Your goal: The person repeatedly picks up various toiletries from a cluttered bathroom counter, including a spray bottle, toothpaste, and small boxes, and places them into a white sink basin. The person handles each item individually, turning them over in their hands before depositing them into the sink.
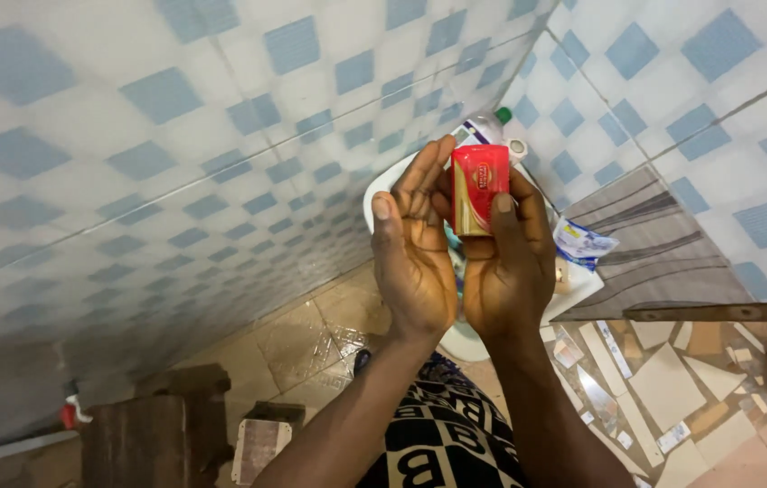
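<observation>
Both my hands are raised side by side in front of a white washbasin (pixel 381 185). My right hand (pixel 512 271) holds a small red and gold wrapped soap bar (pixel 478 188) upright, thumb pressed on its lower front. My left hand (pixel 412 244) is flat and open, palm facing the bar, fingertips touching its left edge.
Blue and white checked tiles (pixel 175 163) cover the walls. A plastic bottle with a green cap (pixel 492 122) and a blue-white sachet (pixel 582 242) sit by the basin. A brown wooden stool (pixel 162 429) stands at lower left. Mosaic floor tiles (pixel 663 389) lie at lower right.
</observation>
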